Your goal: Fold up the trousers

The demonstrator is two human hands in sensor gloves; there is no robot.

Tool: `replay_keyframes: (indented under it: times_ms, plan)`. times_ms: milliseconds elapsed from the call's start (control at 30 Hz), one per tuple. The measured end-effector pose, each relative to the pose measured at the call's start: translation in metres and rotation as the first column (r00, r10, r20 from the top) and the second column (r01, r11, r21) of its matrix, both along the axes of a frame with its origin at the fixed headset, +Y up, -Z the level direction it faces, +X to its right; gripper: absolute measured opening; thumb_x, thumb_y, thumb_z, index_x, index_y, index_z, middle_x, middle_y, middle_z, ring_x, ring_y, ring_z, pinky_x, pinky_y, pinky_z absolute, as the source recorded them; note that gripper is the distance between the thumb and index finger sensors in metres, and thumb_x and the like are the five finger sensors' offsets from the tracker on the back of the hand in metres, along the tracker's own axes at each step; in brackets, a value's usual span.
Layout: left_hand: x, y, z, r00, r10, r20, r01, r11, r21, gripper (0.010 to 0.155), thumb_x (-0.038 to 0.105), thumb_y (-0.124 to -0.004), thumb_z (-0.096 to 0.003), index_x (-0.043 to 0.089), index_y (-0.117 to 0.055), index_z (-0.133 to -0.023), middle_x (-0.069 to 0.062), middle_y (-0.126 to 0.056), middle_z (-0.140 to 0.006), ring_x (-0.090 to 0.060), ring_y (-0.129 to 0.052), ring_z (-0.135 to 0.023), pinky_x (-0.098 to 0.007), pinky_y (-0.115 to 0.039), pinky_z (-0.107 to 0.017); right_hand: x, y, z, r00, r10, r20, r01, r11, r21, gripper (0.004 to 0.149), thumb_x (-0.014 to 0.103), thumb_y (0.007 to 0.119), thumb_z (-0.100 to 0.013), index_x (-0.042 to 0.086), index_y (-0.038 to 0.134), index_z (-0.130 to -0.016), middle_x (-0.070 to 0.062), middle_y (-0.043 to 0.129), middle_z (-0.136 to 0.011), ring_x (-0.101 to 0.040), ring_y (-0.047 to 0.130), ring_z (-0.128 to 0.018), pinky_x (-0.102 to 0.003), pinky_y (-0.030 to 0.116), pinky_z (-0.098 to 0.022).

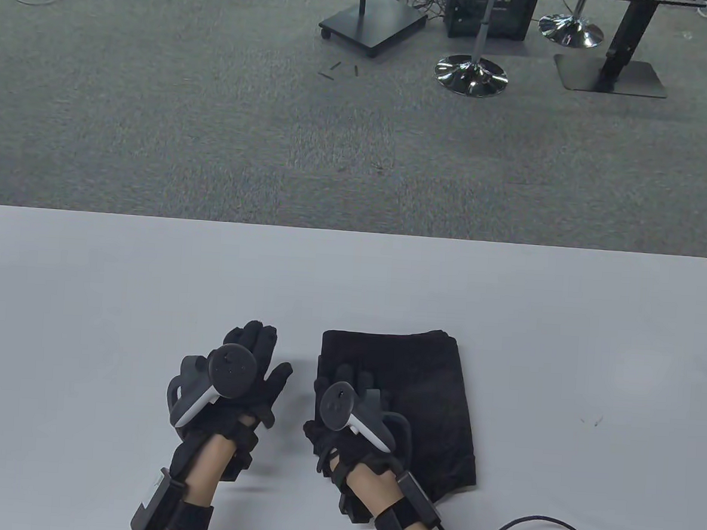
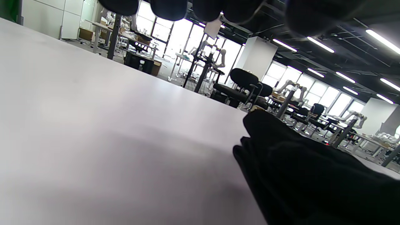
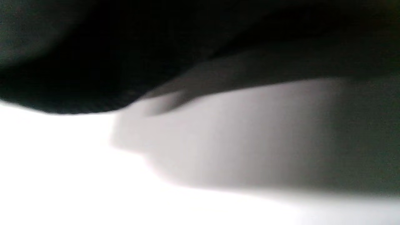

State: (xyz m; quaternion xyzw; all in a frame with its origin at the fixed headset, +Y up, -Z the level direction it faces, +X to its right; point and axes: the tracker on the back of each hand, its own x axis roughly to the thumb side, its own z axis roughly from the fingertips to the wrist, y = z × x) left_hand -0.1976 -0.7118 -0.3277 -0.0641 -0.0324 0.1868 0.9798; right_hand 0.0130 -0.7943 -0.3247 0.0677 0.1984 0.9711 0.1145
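The black trousers [image 1: 423,395] lie folded into a compact rectangle on the white table [image 1: 88,296], right of centre near the front. My right hand [image 1: 346,384] rests flat on their left part, fingers stretched out over the cloth. My left hand [image 1: 258,355] lies just left of the trousers, fingers spread over bare table, holding nothing. In the left wrist view the folded stack [image 2: 306,168] shows at lower right, with my fingertips [image 2: 168,7] at the top edge. The right wrist view is blurred: dark cloth [image 3: 156,47] above the pale table.
A black cable [image 1: 529,527] runs from my right wrist across the table's front right. Beyond the far table edge is grey carpet with stool bases [image 1: 471,74] and stands.
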Motion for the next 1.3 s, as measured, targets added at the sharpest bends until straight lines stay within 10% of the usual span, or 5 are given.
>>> replay_keyframes:
  times_ms: [300, 833, 1300]
  plan:
    - [-0.005, -0.003, 0.002, 1.0, 0.013, -0.024, -0.013, 1.0, 0.009, 0.074, 0.067, -0.063, -0.0566, 0.036, -0.037, -0.118, 0.01, -0.033, -0.124, -0.029, -0.039, -0.121, -0.061, -0.044, -0.083, 0.028, 0.005, -0.013, 0.997, -0.01, 0.08, 0.013, 0.999, -0.042, 0.067, 0.06, 0.062, -0.051, 0.052, 0.019, -0.102, 0.014, -0.005, -0.113, -0.027, -0.003, -0.109, -0.062, 0.011, -0.077]
    - [-0.007, -0.002, 0.003, 0.999, 0.04, -0.028, -0.04, 0.999, 0.022, 0.074, 0.067, -0.063, -0.0564, 0.035, -0.038, -0.118, 0.01, -0.035, -0.124, -0.03, -0.041, -0.121, -0.061, -0.045, -0.083, 0.236, 0.03, -0.047, 0.777, 0.305, 0.55, -0.26, 0.952, -0.161, 0.062, 0.043, 0.065, -0.053, 0.048, 0.028, -0.102, 0.007, 0.012, -0.116, -0.032, 0.018, -0.111, -0.062, 0.023, -0.079]
    - [-0.003, -0.011, 0.002, 1.0, 0.011, -0.014, -0.011, 1.0, -0.011, 0.073, 0.067, -0.063, -0.0564, 0.035, -0.038, -0.118, 0.01, -0.035, -0.124, -0.03, -0.041, -0.121, -0.061, -0.045, -0.083, 0.201, 0.048, -0.045, 0.868, 0.057, 0.493, -0.119, 0.988, 0.096, 0.064, 0.055, 0.067, -0.049, 0.03, 0.046, -0.104, -0.003, 0.041, -0.115, -0.039, 0.042, -0.108, -0.063, 0.042, -0.075]
